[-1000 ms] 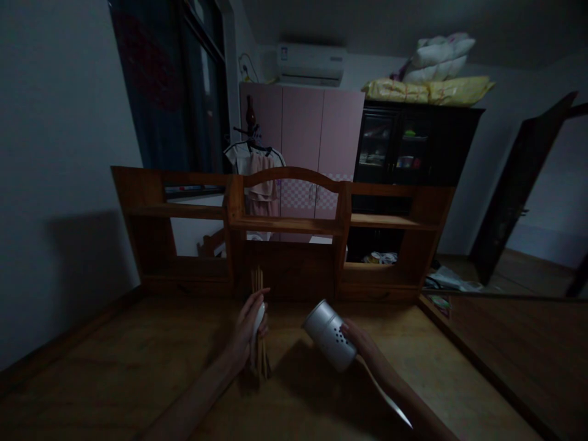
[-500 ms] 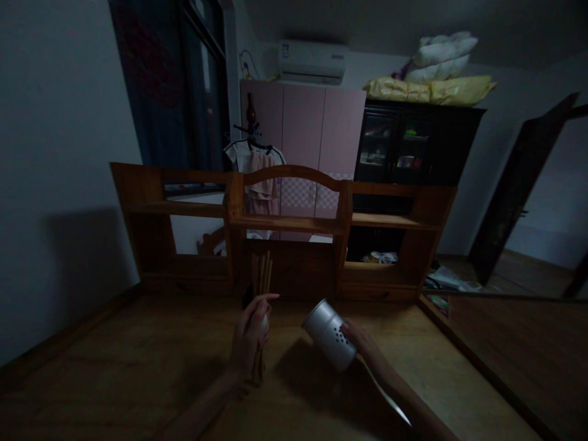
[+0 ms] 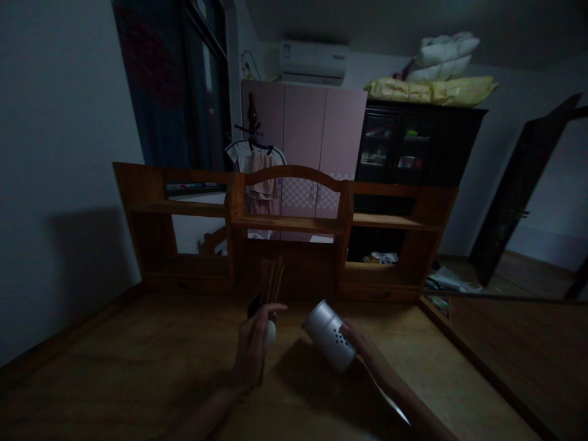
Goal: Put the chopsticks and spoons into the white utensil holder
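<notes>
My left hand [image 3: 252, 350] is closed around a bundle of several brown chopsticks [image 3: 271, 280], upright with a slight tilt to the right. Beside them in the same grip show a white rounded piece [image 3: 271, 335] and a dark rounded piece [image 3: 253, 305]; I cannot make out what they are. My right hand [image 3: 361, 340] grips a silver metal utensil holder [image 3: 325, 334] by its right side, near a patch of small holes. The holder leans with its mouth up and to the left; its inside is hidden. Under my right forearm runs a thin bright strip [image 3: 390, 401], its kind unclear.
Both hands are over a wooden desktop [image 3: 184, 334]. A wooden shelf unit [image 3: 289, 225] stands along its far edge. On the left is a wall [image 3: 68, 153]. Behind stand a pink wardrobe [image 3: 303, 122] and a dark cabinet [image 3: 425, 144]. The room is dim.
My left hand has moved slightly right and turned, so the chopsticks tilt more to the right and more of the white piece shows. The right hand and the holder are nearly still.
</notes>
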`<state>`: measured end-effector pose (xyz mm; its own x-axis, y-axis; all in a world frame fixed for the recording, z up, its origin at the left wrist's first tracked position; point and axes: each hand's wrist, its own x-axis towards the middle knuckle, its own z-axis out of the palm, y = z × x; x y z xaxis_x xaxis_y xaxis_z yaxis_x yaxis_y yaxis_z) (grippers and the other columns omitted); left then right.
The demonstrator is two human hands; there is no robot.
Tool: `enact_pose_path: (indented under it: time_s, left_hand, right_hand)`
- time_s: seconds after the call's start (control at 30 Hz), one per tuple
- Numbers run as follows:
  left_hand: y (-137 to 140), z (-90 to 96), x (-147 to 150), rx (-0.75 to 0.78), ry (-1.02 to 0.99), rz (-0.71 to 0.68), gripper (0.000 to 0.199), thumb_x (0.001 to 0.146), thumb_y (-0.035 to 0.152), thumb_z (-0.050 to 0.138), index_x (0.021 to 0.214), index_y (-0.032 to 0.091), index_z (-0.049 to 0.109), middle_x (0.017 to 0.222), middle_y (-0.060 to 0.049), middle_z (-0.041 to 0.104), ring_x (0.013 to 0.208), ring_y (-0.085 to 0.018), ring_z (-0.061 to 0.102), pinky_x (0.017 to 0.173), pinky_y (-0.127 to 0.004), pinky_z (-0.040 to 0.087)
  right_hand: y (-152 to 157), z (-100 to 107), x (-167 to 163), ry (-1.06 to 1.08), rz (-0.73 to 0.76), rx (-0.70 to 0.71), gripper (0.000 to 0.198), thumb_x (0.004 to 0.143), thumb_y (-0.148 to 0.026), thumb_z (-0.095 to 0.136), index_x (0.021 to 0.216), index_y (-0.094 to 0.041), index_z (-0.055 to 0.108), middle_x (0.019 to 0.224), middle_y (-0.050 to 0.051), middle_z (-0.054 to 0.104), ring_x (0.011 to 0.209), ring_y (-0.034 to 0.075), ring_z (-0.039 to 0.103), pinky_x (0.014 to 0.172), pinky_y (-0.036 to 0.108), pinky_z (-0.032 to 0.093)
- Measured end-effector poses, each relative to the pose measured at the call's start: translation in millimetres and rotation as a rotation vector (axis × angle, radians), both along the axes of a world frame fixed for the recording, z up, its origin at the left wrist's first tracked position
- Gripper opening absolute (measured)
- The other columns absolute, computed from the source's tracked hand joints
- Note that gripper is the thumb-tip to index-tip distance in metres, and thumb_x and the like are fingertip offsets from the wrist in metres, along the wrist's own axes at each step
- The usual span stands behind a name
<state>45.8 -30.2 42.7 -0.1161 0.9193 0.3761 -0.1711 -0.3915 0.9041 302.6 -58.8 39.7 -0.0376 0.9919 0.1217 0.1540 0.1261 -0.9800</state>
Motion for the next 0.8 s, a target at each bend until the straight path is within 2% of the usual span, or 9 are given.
enact_pose_path:
  time_s: [0.17, 0.37, 0.5, 0.57, 0.7, 0.73, 0.8]
  left_hand:
    - [-0.9, 1.8, 0.9, 0.039, 0.078, 0.050, 0.044, 0.088, 0.054, 0.046, 0.094, 0.019, 0.074, 0.083, -0.005, 0.065, 0.071, -0.018, 0.055, 0.057, -0.022, 0.040]
    - [-9.4, 4.9, 0.8, 0.100, 0.181, 0.019, 0.038, 0.087, 0.049, 0.051, 0.099, 0.021, 0.074, 0.090, -0.006, 0.067, 0.083, -0.021, 0.058, 0.071, -0.025, 0.043]
    - [-6.2, 8.2, -0.3, 0.101, 0.192, 0.046, 0.037, 0.089, 0.048, 0.050, 0.096, 0.021, 0.074, 0.084, -0.005, 0.065, 0.077, -0.019, 0.056, 0.066, -0.022, 0.043]
    - [-1.1, 11.5, -2.4, 0.087, 0.194, 0.052, 0.036, 0.089, 0.048, 0.049, 0.094, 0.021, 0.073, 0.083, -0.004, 0.064, 0.069, -0.015, 0.055, 0.056, -0.020, 0.041]
    - [12.2, 21.3, -14.6, -0.062, 0.151, -0.103, 0.039, 0.087, 0.051, 0.050, 0.096, 0.020, 0.072, 0.061, 0.001, 0.054, 0.038, -0.008, 0.034, 0.035, -0.018, 0.022]
    - [15.5, 23.6, -20.3, -0.089, 0.172, -0.155, 0.038, 0.085, 0.050, 0.052, 0.094, 0.019, 0.072, 0.055, 0.002, 0.052, 0.036, -0.008, 0.033, 0.034, -0.018, 0.020]
    - [21.9, 27.1, -36.2, -0.082, 0.289, -0.234, 0.032, 0.080, 0.046, 0.061, 0.085, 0.017, 0.074, 0.057, 0.000, 0.058, 0.043, -0.010, 0.044, 0.040, -0.018, 0.028]
  right_hand:
    - [-0.4, -0.2, -0.9, -0.001, 0.003, 0.003, 0.049, 0.085, -0.055, 0.054, 0.117, -0.019, 0.064, 0.122, 0.009, 0.063, 0.117, 0.031, 0.052, 0.103, 0.044, 0.034]
    - [0.0, 1.6, -2.1, -0.002, -0.009, 0.016, 0.050, 0.083, -0.057, 0.055, 0.113, -0.019, 0.065, 0.117, 0.009, 0.065, 0.114, 0.033, 0.053, 0.101, 0.045, 0.035]
    - [0.6, 3.3, -2.9, 0.023, -0.012, 0.057, 0.049, 0.083, -0.058, 0.054, 0.111, -0.019, 0.065, 0.114, 0.009, 0.065, 0.111, 0.031, 0.054, 0.099, 0.042, 0.037]
    - [3.0, 1.4, -2.5, 0.039, -0.024, 0.080, 0.048, 0.083, -0.058, 0.052, 0.107, -0.018, 0.064, 0.109, 0.008, 0.065, 0.106, 0.029, 0.055, 0.094, 0.038, 0.041]
    - [7.6, -4.9, 0.9, 0.035, -0.040, 0.151, 0.042, 0.086, -0.057, 0.048, 0.093, -0.018, 0.062, 0.092, 0.005, 0.063, 0.088, 0.023, 0.056, 0.080, 0.032, 0.044]
    - [7.9, -5.9, 2.1, 0.040, -0.045, 0.169, 0.041, 0.087, -0.056, 0.047, 0.093, -0.018, 0.061, 0.091, 0.004, 0.062, 0.087, 0.023, 0.055, 0.078, 0.031, 0.044]
    - [7.4, -6.8, 4.6, 0.058, -0.062, 0.185, 0.041, 0.088, -0.056, 0.046, 0.096, -0.018, 0.061, 0.092, 0.005, 0.061, 0.088, 0.022, 0.055, 0.078, 0.030, 0.044]
